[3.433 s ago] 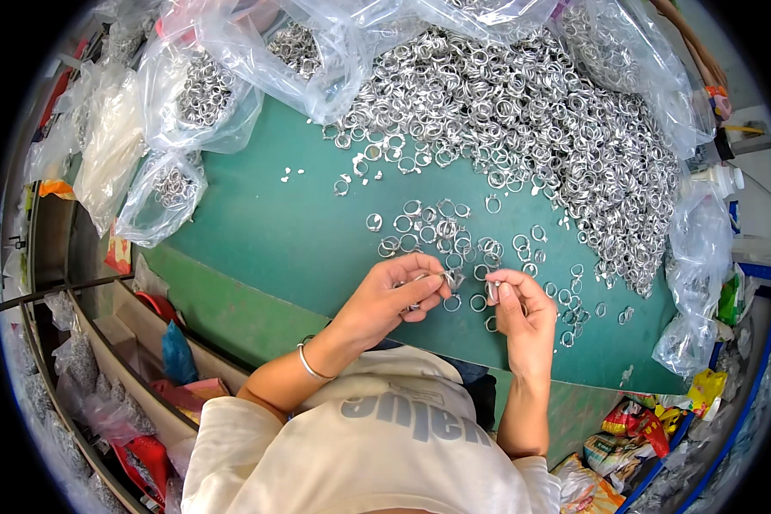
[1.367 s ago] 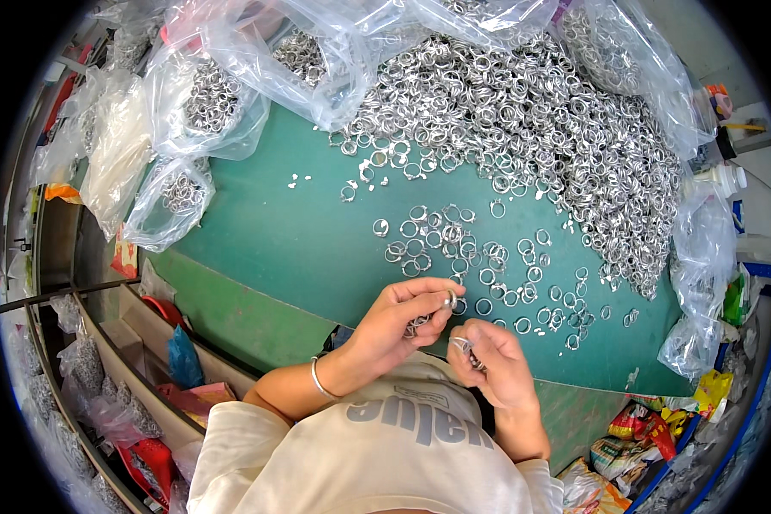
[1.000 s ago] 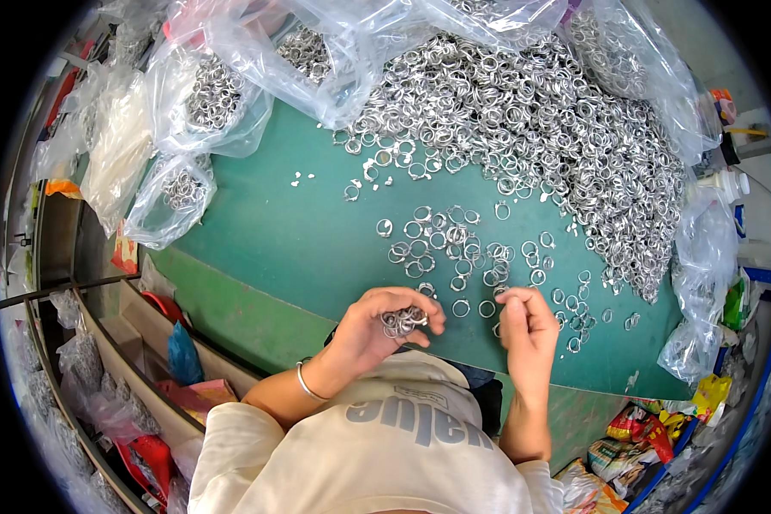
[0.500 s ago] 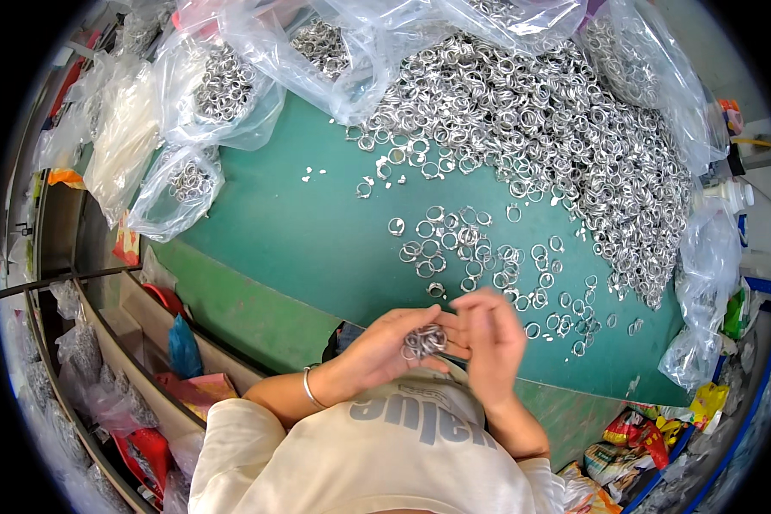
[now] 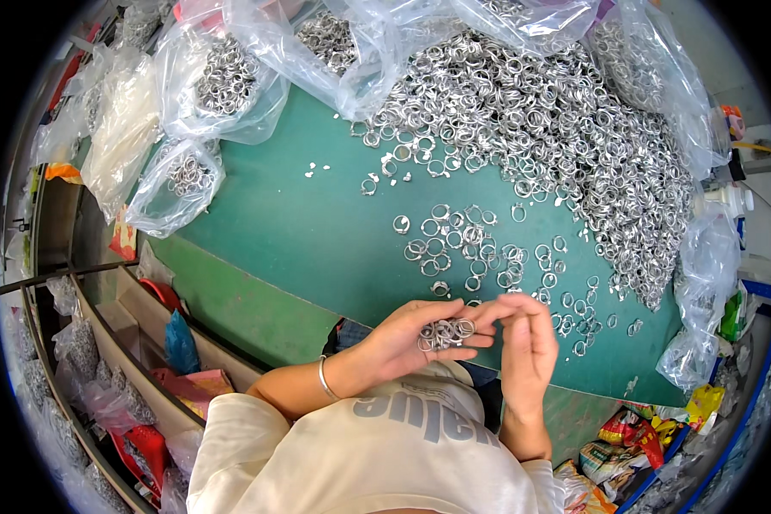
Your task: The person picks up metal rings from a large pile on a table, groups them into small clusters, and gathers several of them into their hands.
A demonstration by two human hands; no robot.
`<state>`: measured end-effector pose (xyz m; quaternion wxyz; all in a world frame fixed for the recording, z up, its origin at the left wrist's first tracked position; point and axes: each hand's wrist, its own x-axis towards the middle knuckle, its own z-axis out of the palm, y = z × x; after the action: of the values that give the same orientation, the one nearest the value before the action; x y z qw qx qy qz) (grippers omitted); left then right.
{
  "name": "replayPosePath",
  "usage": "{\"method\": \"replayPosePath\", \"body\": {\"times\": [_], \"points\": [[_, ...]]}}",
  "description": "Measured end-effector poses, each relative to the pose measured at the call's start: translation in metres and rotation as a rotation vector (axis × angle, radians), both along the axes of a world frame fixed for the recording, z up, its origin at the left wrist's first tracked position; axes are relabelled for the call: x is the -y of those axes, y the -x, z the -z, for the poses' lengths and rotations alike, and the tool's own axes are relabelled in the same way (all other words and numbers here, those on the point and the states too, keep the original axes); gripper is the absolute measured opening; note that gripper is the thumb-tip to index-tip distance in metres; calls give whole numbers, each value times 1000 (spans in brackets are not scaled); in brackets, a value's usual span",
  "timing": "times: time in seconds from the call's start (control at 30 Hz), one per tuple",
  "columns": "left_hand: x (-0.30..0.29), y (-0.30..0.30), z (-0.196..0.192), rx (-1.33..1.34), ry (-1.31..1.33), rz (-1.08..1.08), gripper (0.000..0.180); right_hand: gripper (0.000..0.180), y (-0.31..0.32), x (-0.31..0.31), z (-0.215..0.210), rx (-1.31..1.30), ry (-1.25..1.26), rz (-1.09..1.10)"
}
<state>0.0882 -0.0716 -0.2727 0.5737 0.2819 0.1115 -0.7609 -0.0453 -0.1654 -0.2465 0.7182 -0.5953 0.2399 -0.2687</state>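
My left hand [image 5: 394, 345] is cupped, palm up, around a small cluster of silver-coloured metal rings [image 5: 444, 335] with little flat heads. Beside it, my right hand [image 5: 529, 351] is raised with bent fingers reaching left to the left fingertips. No ring shows in the right hand, and its fingers look apart. Just beyond both hands, loose rings [image 5: 467, 236] lie spread over the green table [image 5: 300, 257]. A large heap of similar rings [image 5: 557, 120] covers the far right.
Clear plastic bags of rings [image 5: 227, 81] line the far edge, with a smaller bag [image 5: 188, 184] at the left. Another clear bag [image 5: 707, 283] hangs at the right edge. Compartments with a blue bag [image 5: 182, 347] stand at lower left; colourful packets [image 5: 630, 437] lie at lower right.
My right hand has shifted right and is less blurred, its fingers bending toward the left hand. The left hand with the rings has moved slightly right.
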Motion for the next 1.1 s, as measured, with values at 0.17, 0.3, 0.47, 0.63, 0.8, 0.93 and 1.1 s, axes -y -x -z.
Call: {"method": "replayPosePath", "body": {"times": [0.17,0.3,0.47,0.63,0.8,0.93,1.1], "points": [[-1,-4,1,-66,33,-50,41,17,2,4,2,-186,279,160],[-3,-2,3,-3,46,-75,38,25,-9,4,-13,-293,824,-90],[-7,-5,7,-27,90,-55,34,18,-5,3,-1,-286,642,159],[-20,-10,-5,252,118,21,23,26,-2,11,3,-512,695,6],[-26,-10,0,457,145,-66,22,45,-41,12,10,-518,1018,-117],[-33,-12,0,604,169,-106,26,41,-51,17,21,-537,1140,-267],[-42,-25,17,258,190,-292,34,31,-50,19,21,-480,1081,-193]]}}
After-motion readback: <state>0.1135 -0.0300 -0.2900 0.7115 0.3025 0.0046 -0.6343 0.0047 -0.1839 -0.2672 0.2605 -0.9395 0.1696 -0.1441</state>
